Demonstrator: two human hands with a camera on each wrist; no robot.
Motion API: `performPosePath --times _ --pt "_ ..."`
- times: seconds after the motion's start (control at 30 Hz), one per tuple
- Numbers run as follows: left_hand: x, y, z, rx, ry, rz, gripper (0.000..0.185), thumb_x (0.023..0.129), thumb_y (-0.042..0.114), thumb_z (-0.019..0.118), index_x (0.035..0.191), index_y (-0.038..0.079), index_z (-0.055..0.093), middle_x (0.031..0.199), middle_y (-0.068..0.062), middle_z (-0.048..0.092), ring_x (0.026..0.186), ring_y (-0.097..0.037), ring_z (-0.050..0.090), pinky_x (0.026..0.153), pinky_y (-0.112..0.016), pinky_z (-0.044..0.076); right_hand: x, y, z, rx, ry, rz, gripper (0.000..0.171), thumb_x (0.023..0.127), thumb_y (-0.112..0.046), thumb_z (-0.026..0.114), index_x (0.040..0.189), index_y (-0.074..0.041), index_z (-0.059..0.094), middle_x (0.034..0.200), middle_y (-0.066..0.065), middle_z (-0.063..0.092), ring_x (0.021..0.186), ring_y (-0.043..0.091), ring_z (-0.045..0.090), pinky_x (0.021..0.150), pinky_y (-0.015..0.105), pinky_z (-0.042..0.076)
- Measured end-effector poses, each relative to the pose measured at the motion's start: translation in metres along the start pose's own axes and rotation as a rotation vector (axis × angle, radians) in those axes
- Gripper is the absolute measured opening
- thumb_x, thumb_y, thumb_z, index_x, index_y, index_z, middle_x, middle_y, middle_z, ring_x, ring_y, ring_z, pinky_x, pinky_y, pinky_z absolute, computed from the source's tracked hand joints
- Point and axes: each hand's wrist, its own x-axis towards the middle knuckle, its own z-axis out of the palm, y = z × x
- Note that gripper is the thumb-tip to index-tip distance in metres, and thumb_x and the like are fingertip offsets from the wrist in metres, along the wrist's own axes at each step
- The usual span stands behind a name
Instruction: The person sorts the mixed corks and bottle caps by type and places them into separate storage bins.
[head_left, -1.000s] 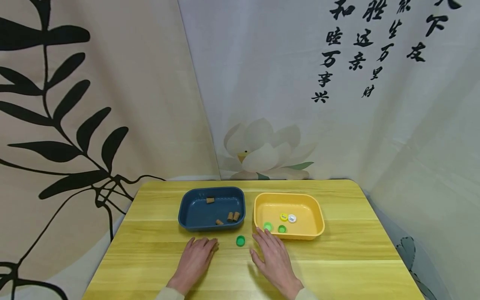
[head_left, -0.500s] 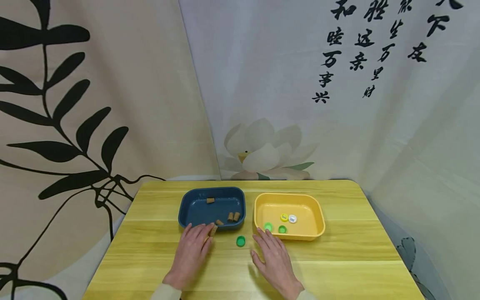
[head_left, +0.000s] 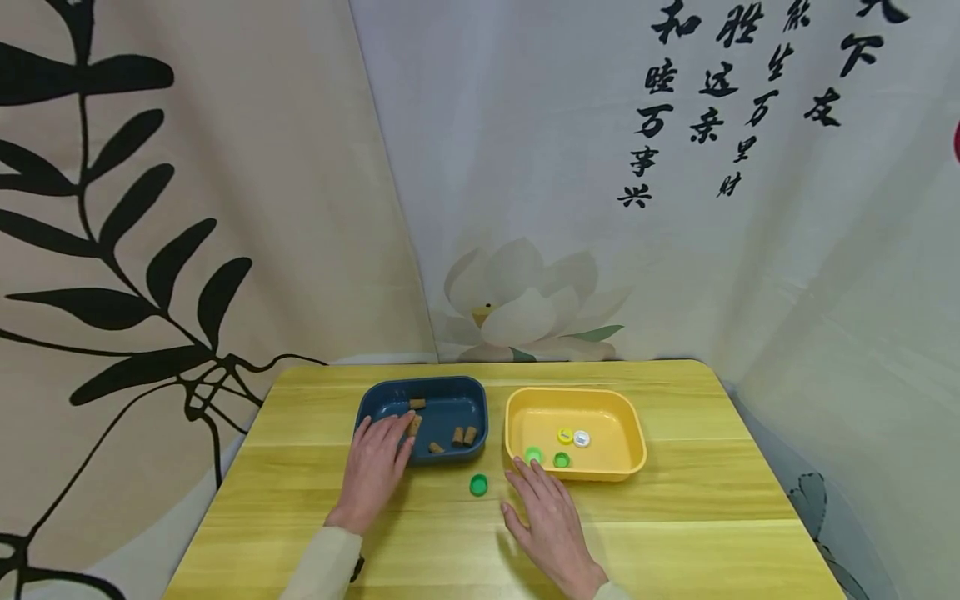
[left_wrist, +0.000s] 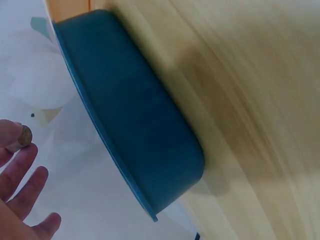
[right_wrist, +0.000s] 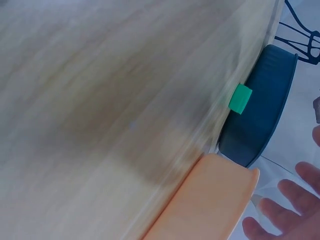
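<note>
Two hands over yellow wooden table (head_left: pixel 675 500): left (head_left: pixel 375 471) pinching cork (head_left: pixel 414 425), right (head_left: pixel 551 521) spread.

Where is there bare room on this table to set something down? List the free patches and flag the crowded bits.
Free: the wooden table right of the yellow tray, the strip left of the blue tray, and the band behind both trays. Crowded: the front middle, where the left hand, pinching a cork, the green cap and the right hand sit close.
</note>
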Motion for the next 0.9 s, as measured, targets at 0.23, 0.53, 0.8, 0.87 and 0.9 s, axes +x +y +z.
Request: performPosePath --times 0.23,0.53,0.8,0.87,0.9 --pt "0.009 -0.011 0.008 0.023 -0.059 -0.021 0.044 0.092 0.015 0.08 0.132 0.004 0.069 0.117 -0.016 0.073 0.11 -0.037 0.068 0.108 -0.064 0.042 -0.001 0.0 0.0 -0.001 0.009 -0.009 0.044 0.091 -0.029 0.079 0.13 -0.011 0.069 0.145 0.01 0.061 0.133 0.039 0.056 0.101 0.061 0.049" --pt "0.025 -0.022 0.023 0.052 -0.216 -0.098 0.038 0.093 0.01 0.079 0.129 0.006 0.07 0.113 -0.016 0.074 0.108 -0.038 0.068 0.105 -0.067 0.043 -0.001 -0.001 -0.002 -0.014 0.001 -0.009 0.044 0.092 -0.031 0.078 0.13 -0.011 0.069 0.145 0.01 0.061 0.133 0.039 0.057 0.101 0.061 0.049" --pt "0.033 -0.026 0.035 0.085 -0.376 -0.176 0.029 0.095 0.013 0.076 0.124 0.007 0.073 0.11 -0.015 0.074 0.101 -0.037 0.071 0.102 -0.069 0.044 -0.002 -0.001 -0.002 -0.014 -0.004 -0.002 0.043 0.093 -0.031 0.076 0.13 -0.011 0.069 0.146 0.01 0.061 0.133 0.039 0.056 0.101 0.061 0.049" --pt "0.035 -0.026 0.038 0.088 -0.41 -0.189 0.028 0.095 0.013 0.076 0.122 0.008 0.073 0.109 -0.014 0.075 0.099 -0.036 0.071 0.101 -0.07 0.044 -0.002 -0.001 -0.002 -0.015 -0.005 0.001 0.043 0.093 -0.031 0.076 0.13 -0.011 0.069 0.146 0.009 0.061 0.133 0.039 0.056 0.101 0.06 0.049" --pt "0.036 -0.026 0.039 0.09 -0.424 -0.194 0.028 0.095 0.013 0.077 0.122 0.008 0.073 0.109 -0.014 0.075 0.099 -0.036 0.071 0.101 -0.071 0.044 -0.002 -0.001 -0.002 -0.016 -0.006 0.003 0.043 0.093 -0.031 0.076 0.13 -0.012 0.069 0.146 0.009 0.061 0.134 0.038 0.056 0.102 0.06 0.049"
